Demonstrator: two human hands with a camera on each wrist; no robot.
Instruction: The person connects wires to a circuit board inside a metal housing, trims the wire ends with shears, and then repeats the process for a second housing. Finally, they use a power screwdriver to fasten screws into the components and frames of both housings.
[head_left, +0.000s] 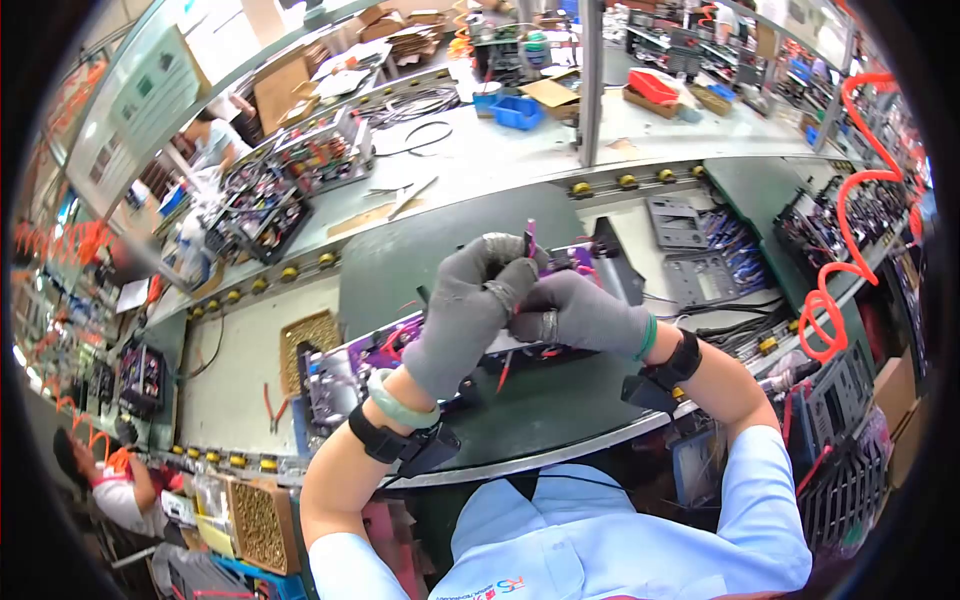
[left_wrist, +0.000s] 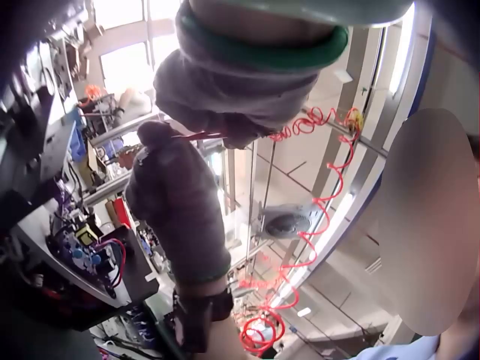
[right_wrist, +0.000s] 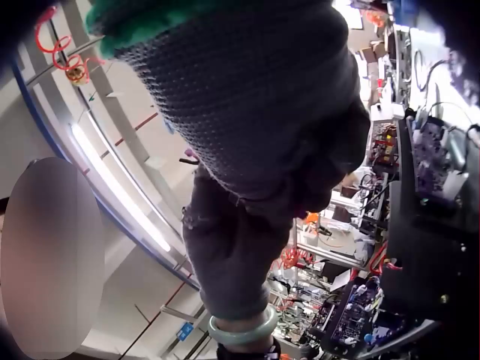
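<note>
Both hands wear grey gloves and meet above a device with purple circuit boards (head_left: 385, 345) on the dark green mat (head_left: 520, 400). The left hand (head_left: 462, 310) pinches thin wires (head_left: 531, 232) whose ends stick up past its fingertips. Close against it, the right hand (head_left: 585, 312) has its fingers curled round the red wire, whose lower end (head_left: 504, 372) hangs below. In the left wrist view a red wire (left_wrist: 199, 136) runs between the two gloves. The fingertips are partly hidden by the gloves in both wrist views.
Pliers (head_left: 272, 408) and a tray of small brass-coloured parts (head_left: 310, 345) lie at the left. Grey panels (head_left: 676, 222) and black cables (head_left: 735, 325) are at the right, near a hanging red coiled hose (head_left: 845, 200). Another person (head_left: 125, 490) is at the lower left.
</note>
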